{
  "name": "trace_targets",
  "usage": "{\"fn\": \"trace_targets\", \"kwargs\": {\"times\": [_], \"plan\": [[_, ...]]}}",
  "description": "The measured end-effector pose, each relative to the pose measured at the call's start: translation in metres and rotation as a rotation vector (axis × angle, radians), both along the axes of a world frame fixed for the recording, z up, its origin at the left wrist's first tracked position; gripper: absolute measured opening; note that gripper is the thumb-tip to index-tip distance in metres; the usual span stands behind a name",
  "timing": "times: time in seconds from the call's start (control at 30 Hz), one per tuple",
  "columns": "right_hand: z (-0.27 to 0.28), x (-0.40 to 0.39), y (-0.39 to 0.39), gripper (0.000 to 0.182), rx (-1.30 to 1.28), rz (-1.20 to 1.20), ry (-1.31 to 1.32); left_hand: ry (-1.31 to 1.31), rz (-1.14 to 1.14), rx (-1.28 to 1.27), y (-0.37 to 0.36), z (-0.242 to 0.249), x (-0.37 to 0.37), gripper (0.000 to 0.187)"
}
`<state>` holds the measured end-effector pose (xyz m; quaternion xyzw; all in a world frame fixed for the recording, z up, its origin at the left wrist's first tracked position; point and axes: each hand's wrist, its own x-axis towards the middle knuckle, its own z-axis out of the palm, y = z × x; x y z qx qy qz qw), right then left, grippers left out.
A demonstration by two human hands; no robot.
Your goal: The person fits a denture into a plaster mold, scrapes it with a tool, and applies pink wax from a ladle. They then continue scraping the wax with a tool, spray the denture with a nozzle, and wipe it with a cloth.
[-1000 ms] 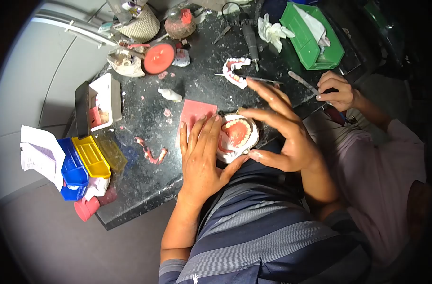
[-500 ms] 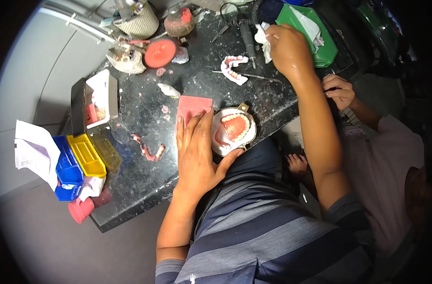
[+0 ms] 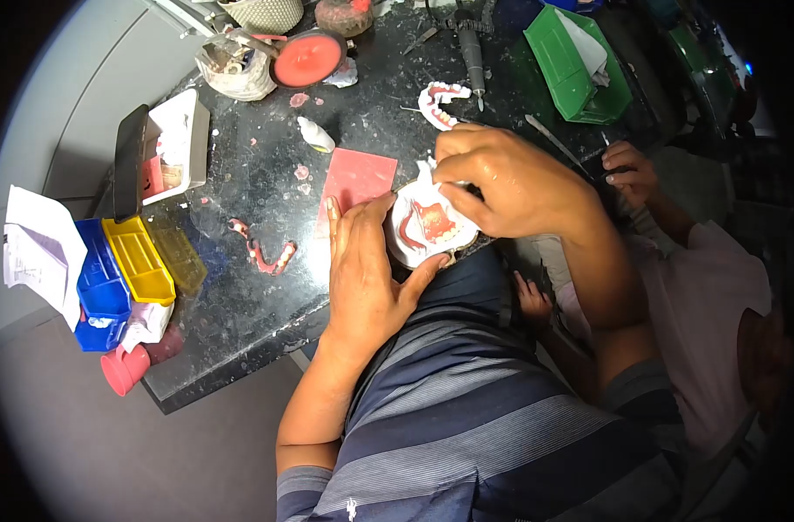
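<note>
A round denture flask (image 3: 404, 250) filled with white plaster sits at the bench edge. In it shows a pink denture (image 3: 435, 223) with cream teeth, partly covered by my fingers. My left hand (image 3: 362, 265) steadies the flask, thumb at its near rim and fingers along its left side. My right hand (image 3: 510, 178), bent over the far right of the flask, pinches a white tissue (image 3: 426, 176) against the plaster. A pink wax sheet (image 3: 360, 177) lies partly under my left fingers. Just beyond my right hand is a set of teeth on a white model (image 3: 439, 103).
A handpiece (image 3: 472, 59) and a green bin (image 3: 619, 100) are at the back. A red wax dish (image 3: 308, 59), a white box (image 3: 199, 143), a partial denture (image 3: 262, 261) and yellow tray (image 3: 140, 261) stand left. Another person's hand (image 3: 630, 172) is at right.
My right hand has come from beside the green bin to the flask, bringing the white tissue. My left hand stays at the flask. The view has shifted slightly.
</note>
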<state>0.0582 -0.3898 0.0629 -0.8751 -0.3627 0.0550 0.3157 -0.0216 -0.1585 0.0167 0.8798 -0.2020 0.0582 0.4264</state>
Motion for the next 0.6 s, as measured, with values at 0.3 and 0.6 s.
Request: {"fn": "trace_targets", "kwargs": {"times": [0.3, 0.6], "plan": [[0.016, -0.019, -0.052, 0.013, -0.113, -0.249, 0.082, -0.020, 0.043, 0.014, -0.002, -0.005, -0.003, 0.085], [0.002, -0.051, -0.018, 0.037, 0.011, -0.470, -0.257, -0.139, 0.020, 0.108, 0.001, -0.005, 0.006, 0.093]]}}
